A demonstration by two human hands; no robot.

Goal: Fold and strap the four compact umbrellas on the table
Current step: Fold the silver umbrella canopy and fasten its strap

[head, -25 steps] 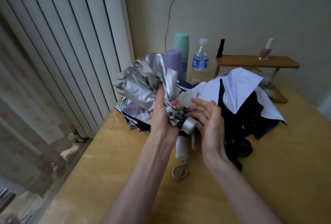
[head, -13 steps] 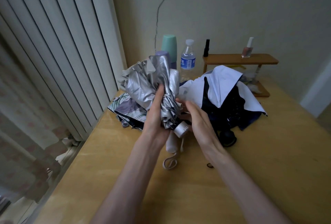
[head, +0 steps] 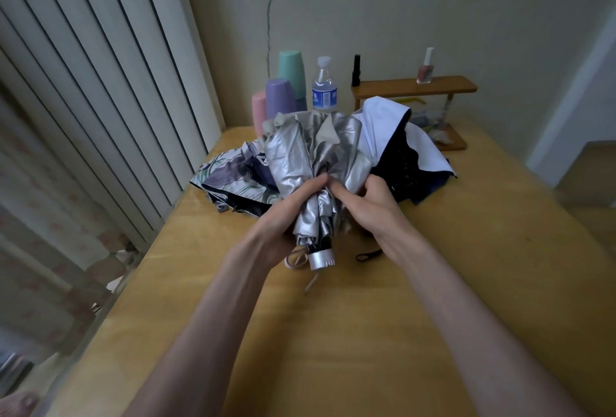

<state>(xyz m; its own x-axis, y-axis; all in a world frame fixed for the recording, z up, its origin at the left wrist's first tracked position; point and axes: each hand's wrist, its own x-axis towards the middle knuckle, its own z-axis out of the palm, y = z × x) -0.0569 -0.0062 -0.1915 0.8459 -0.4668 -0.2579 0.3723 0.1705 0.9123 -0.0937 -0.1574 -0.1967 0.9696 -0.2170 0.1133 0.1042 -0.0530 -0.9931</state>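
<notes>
A silver compact umbrella point(head: 313, 153) stands upright above the wooden table point(head: 366, 316), its crumpled canopy fanning out on top and its silver handle end pointing down. My left hand point(head: 286, 216) grips the gathered canopy from the left. My right hand point(head: 363, 203) grips the canopy folds from the right, thumb against the fabric. Behind lie a floral-patterned umbrella point(head: 233, 176) at the left and a white and dark navy umbrella point(head: 400, 150) at the right, both loose and unfolded. A black wrist loop point(head: 368, 255) lies on the table under my right wrist.
At the back stand pink, purple and green cups point(head: 281, 93), a water bottle point(head: 324, 88) and a small wooden shelf point(head: 413, 86) holding a nail polish bottle point(head: 425, 66). Vertical blinds point(head: 100, 83) run along the table's left edge.
The silver umbrella has turned more upright and come nearer to me. My right hand moved from the handle area up onto the canopy folds and now grips them.
</notes>
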